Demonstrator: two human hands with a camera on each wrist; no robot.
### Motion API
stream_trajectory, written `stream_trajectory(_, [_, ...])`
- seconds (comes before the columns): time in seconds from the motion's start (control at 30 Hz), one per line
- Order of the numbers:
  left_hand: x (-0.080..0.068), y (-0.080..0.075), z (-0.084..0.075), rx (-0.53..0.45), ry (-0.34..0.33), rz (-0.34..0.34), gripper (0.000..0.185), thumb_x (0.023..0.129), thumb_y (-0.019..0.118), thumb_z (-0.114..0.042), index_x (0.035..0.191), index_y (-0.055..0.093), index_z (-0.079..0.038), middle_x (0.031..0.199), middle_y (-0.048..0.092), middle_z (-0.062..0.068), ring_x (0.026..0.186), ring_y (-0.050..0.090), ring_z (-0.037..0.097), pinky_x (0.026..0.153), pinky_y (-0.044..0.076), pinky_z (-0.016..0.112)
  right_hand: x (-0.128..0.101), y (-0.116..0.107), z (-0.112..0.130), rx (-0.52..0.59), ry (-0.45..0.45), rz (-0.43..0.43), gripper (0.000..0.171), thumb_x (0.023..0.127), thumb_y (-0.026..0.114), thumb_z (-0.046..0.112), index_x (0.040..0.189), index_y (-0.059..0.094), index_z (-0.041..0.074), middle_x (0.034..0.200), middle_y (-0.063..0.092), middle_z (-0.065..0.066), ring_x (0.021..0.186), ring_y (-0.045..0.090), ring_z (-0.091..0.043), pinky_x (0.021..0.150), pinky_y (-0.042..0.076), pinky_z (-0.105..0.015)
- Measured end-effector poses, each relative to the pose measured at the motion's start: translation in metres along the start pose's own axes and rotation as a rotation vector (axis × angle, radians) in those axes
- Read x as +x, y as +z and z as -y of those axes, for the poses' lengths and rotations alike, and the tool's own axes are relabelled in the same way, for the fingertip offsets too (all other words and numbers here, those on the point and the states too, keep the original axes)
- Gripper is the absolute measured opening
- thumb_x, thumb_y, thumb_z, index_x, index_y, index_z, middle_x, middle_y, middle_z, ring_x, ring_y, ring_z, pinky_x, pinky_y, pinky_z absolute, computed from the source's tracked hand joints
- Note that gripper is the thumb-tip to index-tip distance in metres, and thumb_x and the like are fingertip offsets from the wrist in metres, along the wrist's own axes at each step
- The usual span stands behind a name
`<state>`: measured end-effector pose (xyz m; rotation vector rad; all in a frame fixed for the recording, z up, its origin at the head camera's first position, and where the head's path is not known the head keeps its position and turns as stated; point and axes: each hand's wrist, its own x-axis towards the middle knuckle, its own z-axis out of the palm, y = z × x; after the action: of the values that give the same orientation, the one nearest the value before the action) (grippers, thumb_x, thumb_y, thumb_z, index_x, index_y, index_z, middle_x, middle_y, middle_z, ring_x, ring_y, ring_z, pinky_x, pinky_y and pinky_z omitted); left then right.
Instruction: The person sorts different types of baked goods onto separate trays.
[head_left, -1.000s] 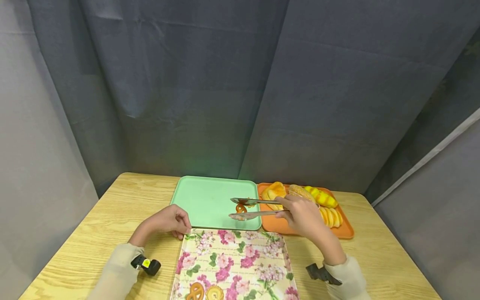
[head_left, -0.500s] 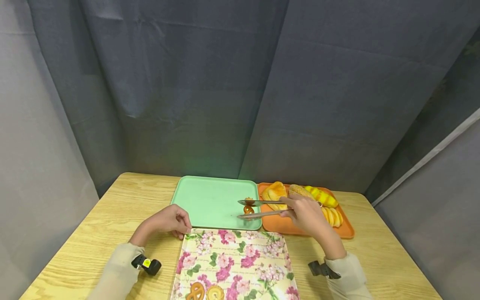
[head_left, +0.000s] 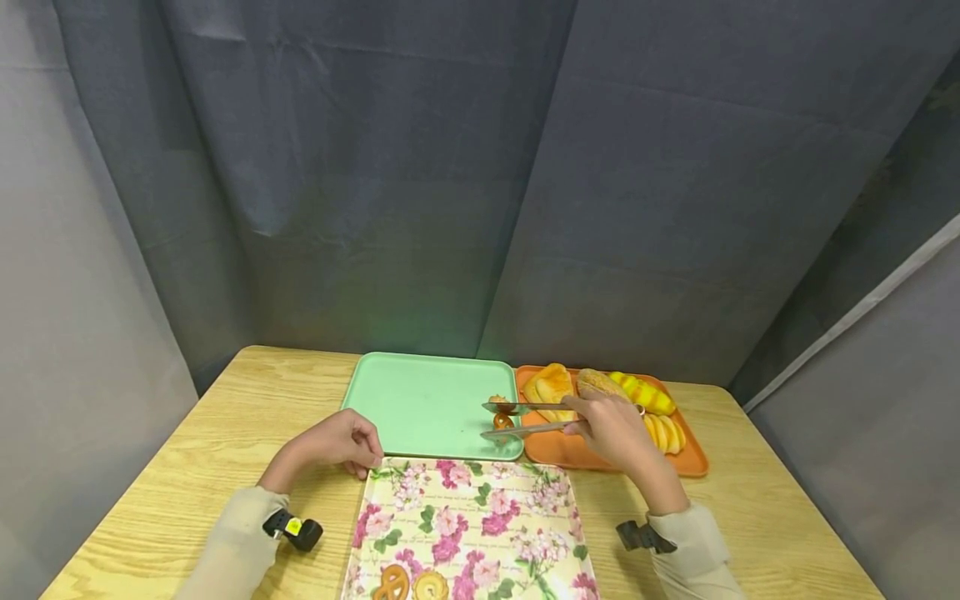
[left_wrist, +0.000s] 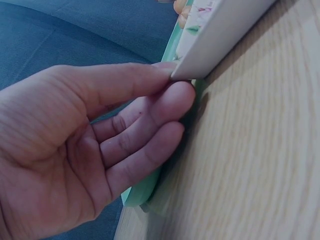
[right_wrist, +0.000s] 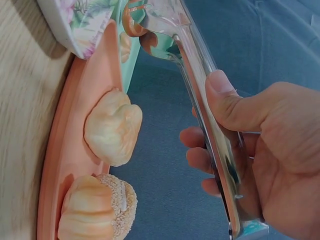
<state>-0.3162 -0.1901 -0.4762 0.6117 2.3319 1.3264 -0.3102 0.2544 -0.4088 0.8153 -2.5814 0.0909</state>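
The right hand [head_left: 611, 429] grips a pair of metal tongs [head_left: 528, 418], thumb pressed on the upper arm, and the tips pinch a small brown pretzel [head_left: 500, 414] held just above the right edge of the green tray [head_left: 420, 404], next to the orange tray [head_left: 600, 454] of bread rolls [head_left: 555, 383]. The left hand [head_left: 337, 442] rests on the wooden table [head_left: 225, 433], fingers loosely curled and touching the far left corner of the floral tray [head_left: 468, 521], which carries two pretzels [head_left: 408, 583] at its near edge.
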Motion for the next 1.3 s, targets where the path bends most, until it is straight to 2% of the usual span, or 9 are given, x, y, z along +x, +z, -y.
stream_trajectory(0.23, [0.001,0.0,-0.001,0.002,-0.003,-0.004,0.009,0.091,0.074,-0.006,0.089,0.076,0.002,0.078,0.075,0.016,0.061,0.07,0.019,0.062,0.06,0.035,0.0,0.006,-0.001,-0.002,0.026,0.029,0.029,0.08,0.086,0.023,0.104,0.076,0.01,0.068,0.051,0.002,0.057,0.034,-0.01,0.054,0.029,-0.026])
stream_trajectory(0.5, [0.001,0.0,0.001,0.005,-0.004,-0.003,0.009,0.091,0.074,-0.007,0.089,0.076,0.002,0.078,0.075,0.016,0.062,0.07,0.02,0.062,0.06,0.036,0.0,0.011,0.0,-0.009,0.035,0.037,0.029,0.081,0.086,0.024,0.105,0.076,0.01,0.071,0.058,0.001,0.059,0.043,-0.01,0.052,0.033,-0.025])
stream_trajectory(0.7, [0.001,0.0,0.0,0.004,-0.004,-0.006,0.009,0.091,0.074,-0.007,0.089,0.076,0.001,0.078,0.075,0.016,0.061,0.07,0.019,0.062,0.06,0.036,0.0,0.013,0.001,-0.026,0.043,0.045,0.029,0.082,0.085,0.024,0.106,0.076,0.01,0.072,0.061,-0.001,0.058,0.043,-0.01,0.052,0.032,-0.025])
stream_trajectory(1.03, [0.001,0.0,0.001,0.004,-0.003,-0.007,0.009,0.091,0.074,-0.007,0.089,0.076,0.001,0.079,0.075,0.016,0.061,0.07,0.019,0.062,0.06,0.036,0.0,0.014,0.001,-0.033,0.068,0.065,0.038,0.082,0.086,0.024,0.113,0.075,0.006,0.082,0.069,-0.006,0.064,0.058,-0.017,0.056,0.046,-0.03])
stream_trajectory(1.3, [0.0,0.0,0.0,0.006,-0.009,-0.01,0.01,0.091,0.074,-0.008,0.089,0.076,0.002,0.078,0.075,0.015,0.062,0.07,0.019,0.062,0.059,0.035,0.001,0.011,0.002,-0.04,0.079,0.084,0.038,0.082,0.085,0.025,0.114,0.075,0.007,0.08,0.067,-0.005,0.064,0.058,-0.018,0.055,0.045,-0.031])
